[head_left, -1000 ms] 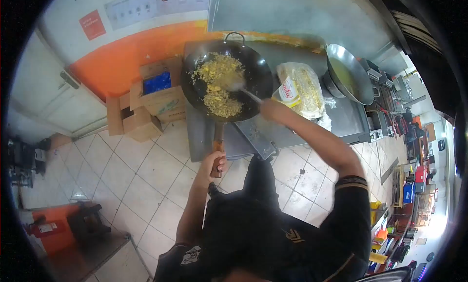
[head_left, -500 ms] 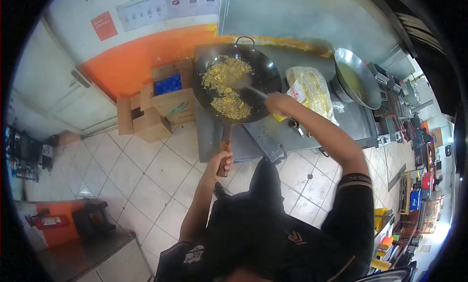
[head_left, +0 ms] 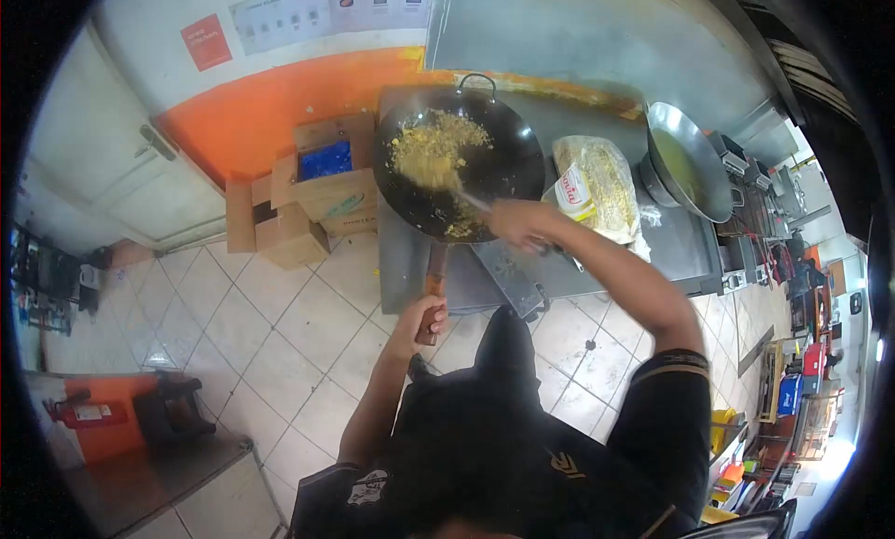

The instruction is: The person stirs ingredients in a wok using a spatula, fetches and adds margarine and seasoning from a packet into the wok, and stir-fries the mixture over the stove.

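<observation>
My left hand [head_left: 421,321] is wrapped round the wooden handle [head_left: 434,283] of a black wok [head_left: 518,157]. In my right hand [head_left: 522,224] is a metal wok spatula [head_left: 474,200], slanting down into the wok. Motion blurs its head among the food. Crumbly, yellowish-brown food [head_left: 446,133] with brighter yellow bits is heaped on the wok's far left side. A smaller clump [head_left: 461,227] lies at its near edge, close to the spatula. Faint haze hangs over the food.
Right of the wok, a clear bag of pale yellow food [head_left: 606,180] lies on the metal counter [head_left: 676,250]. Beyond it stands a wide metal pan [head_left: 664,119] holding yellowish liquid. Open cardboard boxes [head_left: 326,199] stand to the left, one containing blue plastic.
My right hand has moved left and nearer to me with the spatula. The near heap of food has shrunk, with more gathered on the far left. My left hand keeps its hold.
</observation>
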The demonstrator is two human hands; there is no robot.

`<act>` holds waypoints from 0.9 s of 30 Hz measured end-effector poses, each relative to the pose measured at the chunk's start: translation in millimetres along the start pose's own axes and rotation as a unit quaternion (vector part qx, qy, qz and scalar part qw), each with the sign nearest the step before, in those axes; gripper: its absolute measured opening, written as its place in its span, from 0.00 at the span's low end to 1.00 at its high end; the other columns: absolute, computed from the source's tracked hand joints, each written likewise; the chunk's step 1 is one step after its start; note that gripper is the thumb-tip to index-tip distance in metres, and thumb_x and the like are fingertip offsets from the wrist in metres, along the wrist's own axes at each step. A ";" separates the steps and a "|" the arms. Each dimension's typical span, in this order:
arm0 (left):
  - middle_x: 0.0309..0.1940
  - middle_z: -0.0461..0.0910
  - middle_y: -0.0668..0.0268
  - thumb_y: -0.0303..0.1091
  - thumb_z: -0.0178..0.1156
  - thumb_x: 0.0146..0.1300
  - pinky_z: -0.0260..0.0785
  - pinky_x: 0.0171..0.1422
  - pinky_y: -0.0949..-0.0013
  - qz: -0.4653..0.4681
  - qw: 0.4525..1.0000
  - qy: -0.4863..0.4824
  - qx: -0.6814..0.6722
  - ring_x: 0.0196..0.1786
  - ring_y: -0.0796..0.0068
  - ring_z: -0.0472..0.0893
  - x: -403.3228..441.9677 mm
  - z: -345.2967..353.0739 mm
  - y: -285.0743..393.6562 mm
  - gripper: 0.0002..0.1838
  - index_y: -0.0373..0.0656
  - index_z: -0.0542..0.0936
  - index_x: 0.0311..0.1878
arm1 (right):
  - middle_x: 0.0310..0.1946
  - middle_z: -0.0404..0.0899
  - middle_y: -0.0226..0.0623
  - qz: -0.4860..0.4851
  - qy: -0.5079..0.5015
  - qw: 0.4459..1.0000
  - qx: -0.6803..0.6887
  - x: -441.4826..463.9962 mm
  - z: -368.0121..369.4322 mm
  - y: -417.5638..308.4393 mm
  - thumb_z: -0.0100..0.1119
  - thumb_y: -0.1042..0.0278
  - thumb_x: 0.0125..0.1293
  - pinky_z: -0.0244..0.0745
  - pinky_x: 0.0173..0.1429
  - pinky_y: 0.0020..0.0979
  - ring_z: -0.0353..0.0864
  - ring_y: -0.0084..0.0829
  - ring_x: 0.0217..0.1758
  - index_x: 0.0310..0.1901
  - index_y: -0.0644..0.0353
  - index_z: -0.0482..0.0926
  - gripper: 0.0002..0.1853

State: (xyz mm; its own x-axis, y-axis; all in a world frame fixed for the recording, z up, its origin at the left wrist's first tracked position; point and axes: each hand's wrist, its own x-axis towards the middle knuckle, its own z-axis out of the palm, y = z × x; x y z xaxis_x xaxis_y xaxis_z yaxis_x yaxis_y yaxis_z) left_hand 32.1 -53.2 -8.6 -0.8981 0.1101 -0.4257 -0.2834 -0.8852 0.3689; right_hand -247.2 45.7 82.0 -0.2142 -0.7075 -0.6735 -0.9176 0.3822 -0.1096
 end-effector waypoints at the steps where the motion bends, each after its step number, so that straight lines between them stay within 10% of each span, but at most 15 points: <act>1: 0.18 0.66 0.72 0.34 0.54 0.62 0.57 0.21 0.75 0.003 1.000 0.003 0.003 0.17 0.81 0.65 -1.9 4.1 1.9 0.07 0.44 0.68 0.32 | 0.18 0.77 0.49 0.012 0.046 0.998 0.046 2.9 -0.4 1.8 0.60 0.79 0.38 0.73 0.23 0.44 0.81 0.47 0.23 0.41 0.72 0.74 0.22; 5: 0.19 0.66 0.73 0.30 0.55 0.61 0.56 0.20 0.77 -0.002 0.995 0.047 0.086 0.17 0.83 0.66 -10.2 13.7 12.9 0.05 0.45 0.68 0.33 | 0.19 0.78 0.51 -0.026 0.150 0.988 0.009 -66.0 -10.9 9.8 0.59 0.79 0.41 0.74 0.24 0.44 0.82 0.46 0.23 0.43 0.73 0.75 0.22; 7: 0.19 0.66 0.74 0.29 0.56 0.61 0.56 0.20 0.77 -0.020 0.990 0.064 0.121 0.18 0.84 0.66 -10.0 11.1 21.5 0.06 0.45 0.68 0.35 | 0.21 0.79 0.53 0.031 -0.049 0.994 0.089 -125.6 -25.1 10.5 0.56 0.77 0.47 0.75 0.27 0.44 0.83 0.45 0.26 0.42 0.74 0.76 0.18; 13: 0.18 0.66 0.76 0.31 0.56 0.62 0.57 0.17 0.79 -0.008 0.961 0.088 0.263 0.16 0.86 0.65 -16.6 -25.3 67.7 0.05 0.46 0.69 0.37 | 0.25 0.80 0.56 0.102 0.316 0.942 -0.039 -35.4 13.7 27.1 0.51 0.72 0.55 0.79 0.34 0.44 0.84 0.47 0.30 0.28 0.74 0.80 0.12; 19: 0.17 0.68 0.74 0.32 0.57 0.61 0.56 0.16 0.79 -0.013 0.932 0.117 0.342 0.15 0.86 0.66 -29.9 -13.3 105.6 0.07 0.44 0.69 0.32 | 0.17 0.78 0.49 0.118 0.235 0.901 0.345 36.2 -26.0 -69.7 0.44 0.67 0.65 0.79 0.30 0.41 0.82 0.42 0.20 0.27 0.73 0.77 0.18; 22: 0.17 0.67 0.74 0.32 0.57 0.61 0.56 0.15 0.77 -0.006 0.936 0.105 0.335 0.15 0.85 0.65 -27.5 -22.2 107.4 0.07 0.44 0.68 0.32 | 0.15 0.76 0.47 0.204 0.122 0.878 0.416 -24.4 -29.7 -104.4 0.38 0.60 0.70 0.75 0.27 0.41 0.80 0.40 0.17 0.28 0.72 0.75 0.23; 27: 0.17 0.65 0.75 0.32 0.56 0.62 0.54 0.15 0.77 -0.035 0.928 0.127 0.347 0.14 0.86 0.63 -25.7 -23.4 107.5 0.07 0.45 0.68 0.36 | 0.13 0.73 0.45 0.066 0.274 0.905 0.318 -87.3 5.4 -68.4 0.36 0.54 0.72 0.73 0.25 0.41 0.76 0.41 0.15 0.27 0.72 0.74 0.27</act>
State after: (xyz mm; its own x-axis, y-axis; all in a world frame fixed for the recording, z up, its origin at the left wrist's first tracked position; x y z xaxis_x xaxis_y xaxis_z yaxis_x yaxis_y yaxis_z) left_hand 32.6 -161.7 22.6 -0.7861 -0.0331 -0.6172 -0.5654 -0.3652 0.7396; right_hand -163.9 84.5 144.4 -0.6013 -0.7529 -0.2674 -0.5308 0.6266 -0.5707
